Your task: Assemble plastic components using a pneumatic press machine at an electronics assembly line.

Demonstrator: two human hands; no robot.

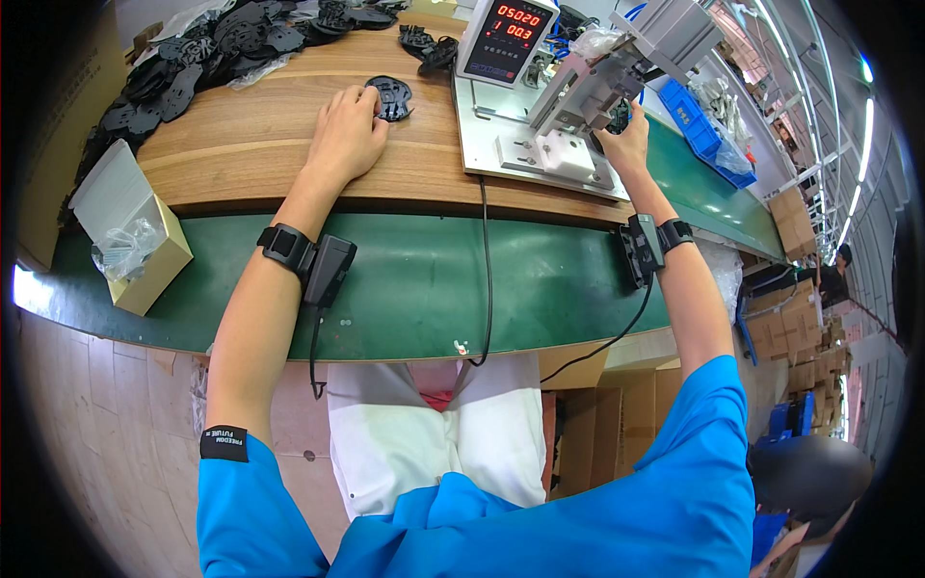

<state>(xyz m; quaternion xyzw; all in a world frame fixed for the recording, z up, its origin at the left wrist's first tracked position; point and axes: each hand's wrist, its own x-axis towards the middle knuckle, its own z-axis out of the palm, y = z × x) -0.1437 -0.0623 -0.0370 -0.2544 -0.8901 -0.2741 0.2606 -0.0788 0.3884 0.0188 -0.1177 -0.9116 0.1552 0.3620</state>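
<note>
My left hand (349,135) rests on the wooden board with its fingers closed on the left edge of a flat, rounded black plastic part (393,99). To the right, my right hand (628,144) reaches in beside the head of a small grey bench press (588,91). Its fingers are curled round another black plastic part (619,118), mostly hidden by the hand and the press. A white block fixture (567,154) sits on the press's metal base plate (482,144), left of that hand. Behind the base stands a white control box (506,40) with a lit red display.
Many black plastic parts (183,82) are heaped at the back left. An open carton (154,250) with small clear bags stands at the left on the green table (414,279). A blue bin (708,130) lies at the right. A black cable (488,279) hangs over the table's front edge.
</note>
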